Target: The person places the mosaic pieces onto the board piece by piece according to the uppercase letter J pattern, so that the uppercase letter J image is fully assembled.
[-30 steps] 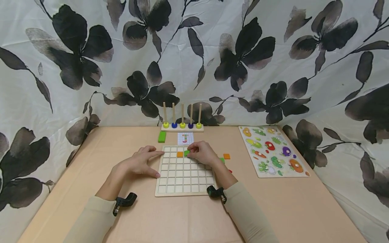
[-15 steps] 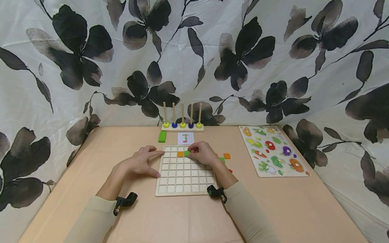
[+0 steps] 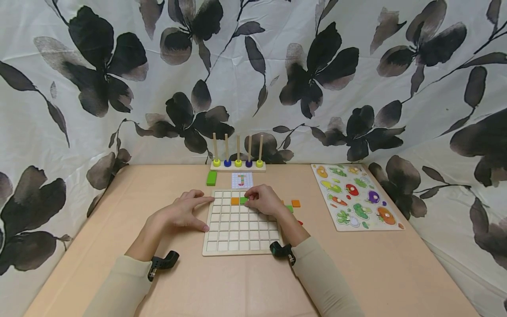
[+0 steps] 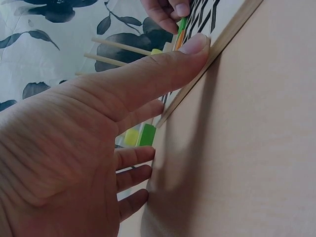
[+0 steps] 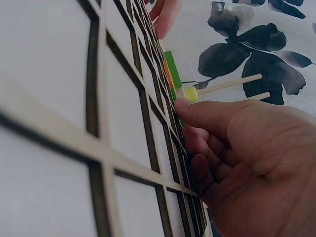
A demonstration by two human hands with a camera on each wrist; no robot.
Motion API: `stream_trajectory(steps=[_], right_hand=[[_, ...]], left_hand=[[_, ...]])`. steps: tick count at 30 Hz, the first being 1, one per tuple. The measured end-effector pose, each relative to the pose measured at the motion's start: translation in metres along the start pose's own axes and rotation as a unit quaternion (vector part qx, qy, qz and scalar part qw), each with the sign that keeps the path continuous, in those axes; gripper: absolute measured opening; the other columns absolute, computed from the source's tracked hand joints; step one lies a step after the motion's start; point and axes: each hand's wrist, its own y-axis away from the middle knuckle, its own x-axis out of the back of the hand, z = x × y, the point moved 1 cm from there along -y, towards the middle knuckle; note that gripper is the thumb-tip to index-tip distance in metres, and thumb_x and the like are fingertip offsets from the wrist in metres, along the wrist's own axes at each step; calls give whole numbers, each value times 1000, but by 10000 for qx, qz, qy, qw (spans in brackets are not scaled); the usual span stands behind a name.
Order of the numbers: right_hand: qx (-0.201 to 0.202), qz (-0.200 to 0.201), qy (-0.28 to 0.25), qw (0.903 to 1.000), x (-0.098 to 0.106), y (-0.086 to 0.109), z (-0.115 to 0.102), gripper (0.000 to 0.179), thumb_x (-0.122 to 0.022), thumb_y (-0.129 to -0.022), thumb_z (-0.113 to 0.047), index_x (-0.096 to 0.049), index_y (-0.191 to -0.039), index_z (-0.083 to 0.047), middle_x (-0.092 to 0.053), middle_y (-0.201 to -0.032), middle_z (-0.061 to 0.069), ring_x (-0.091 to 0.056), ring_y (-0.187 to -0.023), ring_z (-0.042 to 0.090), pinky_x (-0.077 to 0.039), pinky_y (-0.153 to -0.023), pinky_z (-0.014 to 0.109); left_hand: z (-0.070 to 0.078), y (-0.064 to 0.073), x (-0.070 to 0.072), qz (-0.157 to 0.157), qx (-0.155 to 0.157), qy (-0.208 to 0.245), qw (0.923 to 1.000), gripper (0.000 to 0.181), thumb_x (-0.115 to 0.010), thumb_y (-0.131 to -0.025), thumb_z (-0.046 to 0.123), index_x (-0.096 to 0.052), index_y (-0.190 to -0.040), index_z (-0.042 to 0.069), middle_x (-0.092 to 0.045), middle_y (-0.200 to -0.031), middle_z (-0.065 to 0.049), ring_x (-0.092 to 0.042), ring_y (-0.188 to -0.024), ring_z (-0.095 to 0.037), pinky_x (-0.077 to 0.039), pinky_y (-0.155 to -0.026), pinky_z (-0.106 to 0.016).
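Pinching a green tile (image 3: 243, 200) between thumb and fingertips of the right hand (image 3: 263, 200), with the remaining fingers curled in. Holding it at the wooden grid board (image 3: 241, 253), in the second row from the far edge, directly right of an orange tile (image 3: 235, 201). Too covered by the fingertips to tell whether fully down in a cell. Touching the board's left edge with thumb and index fingertip of the left hand (image 3: 184, 211), thumb and index spread wide apart, gripping nothing.

Flat on the tabletop (image 3: 222, 286), between both hands, the board. Just beyond its far edge, a gridded pattern card (image 3: 242, 181); left of that, a bright green block (image 3: 211, 178). Farther back, a peg stand (image 3: 237, 167) with five upright wooden pegs, ringed at the base in yellow and blue. Right of the board, near the right wrist, a loose orange tile (image 3: 296, 203), plus a loose green tile (image 3: 290, 208) and a red piece (image 3: 300, 223), both partly hidden by the arm. Well apart to the right, a vegetable puzzle board (image 3: 374, 228). Behind everything, a white floral cloth (image 3: 245, 79).
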Motion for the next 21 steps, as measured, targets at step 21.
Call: stream_trajectory(steps=[21], right_hand=[[530,193,-483,9972,16,6,-15,24,-74,-96,-9,-74,-118,1,-68,-90,6,-56,-76,18,-46,-66,24]], left_hand=[[0,-1,-1,-11,18,-72,10000,99,-90,-71,57,-50,-155,25,-34,-159,-21,-32,-143,-44,-33,-112,-69]])
